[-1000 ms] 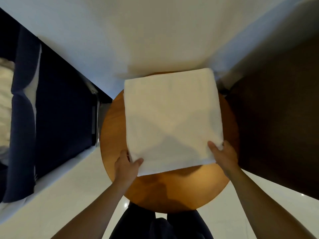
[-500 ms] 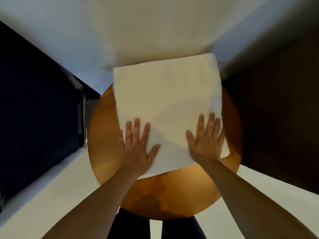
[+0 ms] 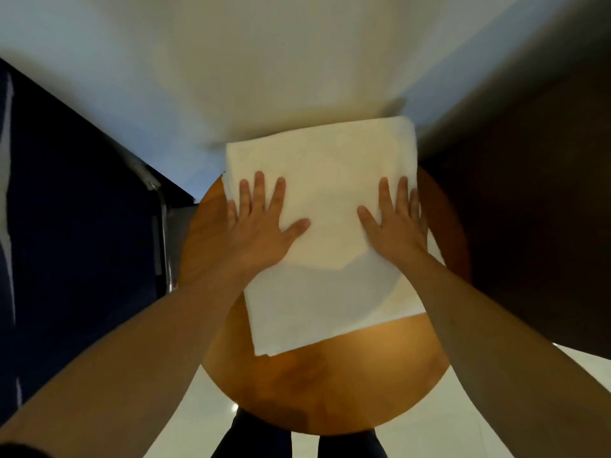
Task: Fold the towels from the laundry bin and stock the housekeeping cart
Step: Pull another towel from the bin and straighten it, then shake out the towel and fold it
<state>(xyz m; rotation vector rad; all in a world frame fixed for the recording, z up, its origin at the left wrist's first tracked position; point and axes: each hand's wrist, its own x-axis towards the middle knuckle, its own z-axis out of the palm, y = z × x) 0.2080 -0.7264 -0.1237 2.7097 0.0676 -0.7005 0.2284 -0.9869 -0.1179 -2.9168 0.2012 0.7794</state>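
Folded towel (image 3: 325, 233) lay on round counter (image 3: 330, 388), far edge overhanging, hiding counter's far rim. My left hand (image 3: 261, 223) and right hand (image 3: 395, 223) pressed flat, fingers spread. Bare counter near me.

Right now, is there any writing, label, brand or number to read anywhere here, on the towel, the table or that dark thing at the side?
None: no text can be read in this view.
White towel: plain, no tag or label showing.
Round wooden table: bare wood, no marking.
Dark blue cart at the left: no sign or number visible.
Both hands, left and right, lie flat on the towel.
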